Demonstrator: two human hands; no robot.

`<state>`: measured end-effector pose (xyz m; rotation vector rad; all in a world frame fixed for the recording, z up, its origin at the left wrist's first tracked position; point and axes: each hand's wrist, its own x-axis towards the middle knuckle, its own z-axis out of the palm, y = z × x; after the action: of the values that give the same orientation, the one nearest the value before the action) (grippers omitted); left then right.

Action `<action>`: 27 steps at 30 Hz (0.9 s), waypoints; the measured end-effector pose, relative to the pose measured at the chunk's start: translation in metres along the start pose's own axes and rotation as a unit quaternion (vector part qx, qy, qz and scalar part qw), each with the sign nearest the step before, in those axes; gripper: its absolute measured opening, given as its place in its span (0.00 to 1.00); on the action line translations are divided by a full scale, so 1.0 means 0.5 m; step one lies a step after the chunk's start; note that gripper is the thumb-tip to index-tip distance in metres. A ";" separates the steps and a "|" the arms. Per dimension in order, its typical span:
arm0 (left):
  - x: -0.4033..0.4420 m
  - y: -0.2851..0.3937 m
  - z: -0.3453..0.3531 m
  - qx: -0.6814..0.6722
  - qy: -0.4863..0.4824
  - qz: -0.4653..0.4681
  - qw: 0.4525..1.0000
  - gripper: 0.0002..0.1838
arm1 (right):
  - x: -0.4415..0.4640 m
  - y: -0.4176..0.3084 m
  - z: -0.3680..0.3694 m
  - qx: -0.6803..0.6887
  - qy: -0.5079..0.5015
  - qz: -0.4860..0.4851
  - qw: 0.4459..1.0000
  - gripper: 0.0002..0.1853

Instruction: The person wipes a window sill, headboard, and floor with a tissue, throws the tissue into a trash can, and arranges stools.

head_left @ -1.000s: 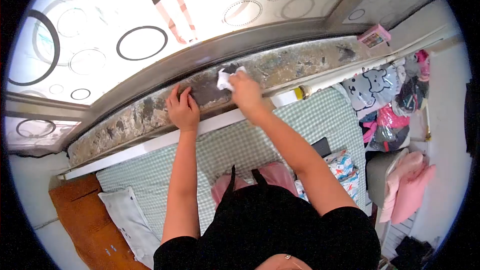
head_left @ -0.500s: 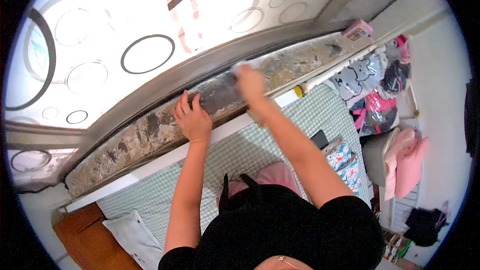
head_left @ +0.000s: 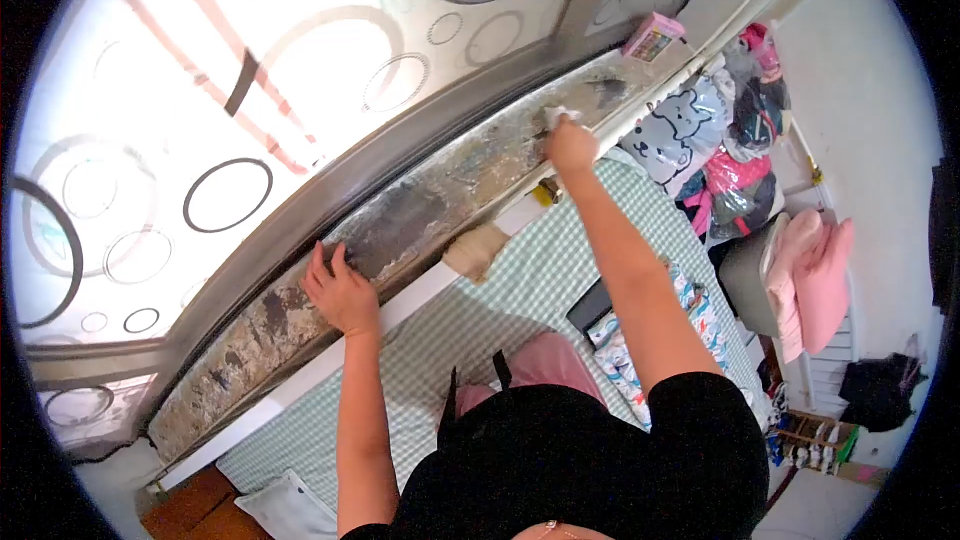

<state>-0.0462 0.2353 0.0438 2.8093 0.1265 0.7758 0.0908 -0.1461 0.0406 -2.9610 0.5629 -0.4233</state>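
My left hand rests with spread fingers on the worn, patchy window sill, near its front edge. Farther right along the same sill, my right hand is closed on a crumpled white cloth, which touches the stained surface. Between the hands, a beige cloth lies over the white rail at the front of the sill. A yellow roll sits on the rail just below my right hand.
A pink box stands at the sill's right end. Patterned window film rises behind. Below are a green checked bed, a dark flat object, bagged clothes and a chair with pink cushions.
My right hand has moved right along the sill with the white cloth. The view has turned and shifted. The beige cloth on the rail now shows fully. My left hand stays on the sill.
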 end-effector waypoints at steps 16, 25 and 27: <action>0.005 0.050 0.012 0.090 -0.007 0.018 0.996 0.15 | 0.064 0.027 -0.028 0.177 0.154 -0.229 0.945 0.18; 0.096 0.380 0.133 -0.156 0.059 -0.003 0.986 0.18 | 0.008 0.033 0.005 0.302 0.026 -0.295 0.906 0.11; 0.128 0.510 0.148 -0.090 0.038 0.070 0.993 0.19 | 0.037 0.085 0.039 0.318 0.003 -0.341 0.885 0.12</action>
<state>0.0530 -0.0176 0.0741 2.6415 -0.1250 0.8776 0.0984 -0.1915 0.0204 -2.4019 -0.5602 -0.5321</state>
